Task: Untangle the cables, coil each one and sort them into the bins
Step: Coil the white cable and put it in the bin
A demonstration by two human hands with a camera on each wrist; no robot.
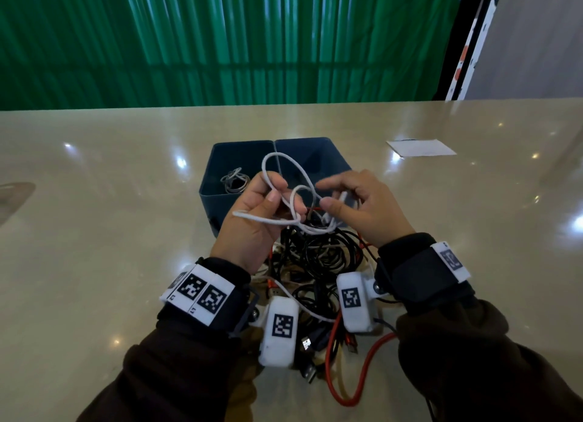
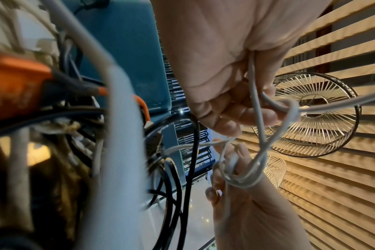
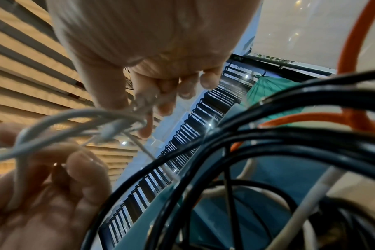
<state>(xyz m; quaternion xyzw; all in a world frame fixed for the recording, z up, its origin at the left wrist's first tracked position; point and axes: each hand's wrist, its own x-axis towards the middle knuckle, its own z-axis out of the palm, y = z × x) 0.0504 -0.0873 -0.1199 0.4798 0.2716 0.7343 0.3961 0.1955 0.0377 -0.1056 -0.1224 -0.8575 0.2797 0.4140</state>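
White cable (image 1: 285, 182), held up in loops over the bins: my left hand (image 1: 252, 219) pinches one loop between thumb and fingers, my right hand (image 1: 362, 207) grips the other end of the knot, index finger extended. Two dark blue bins (image 1: 217, 197) stand side by side on the beige worktop (image 1: 94, 200), just beyond my hands; the left one holds a coiled grey cable (image 1: 233, 180). Below my hands, a tangled pile of black cables (image 1: 318, 257) lies on the worktop with a red cable (image 1: 347, 387) looping toward me. White paper (image 1: 421, 147) lies far right.

Left wrist view: left hand (image 2: 214, 67) at top, fingers curled round the white cable (image 2: 255, 94); right hand (image 2: 246, 211) below, the cable wound about its fingers. Blue bin wall (image 2: 128, 59) behind; black cables (image 2: 188, 160) hang beside it.

Right wrist view: right hand (image 3: 150, 50) at top, fingertips pinching the white cable (image 3: 109, 125); left hand (image 3: 43, 194) at lower left, gripping the same strands. Black cables (image 3: 289, 135) and red cable (image 3: 353, 50) cross the foreground, blurred.
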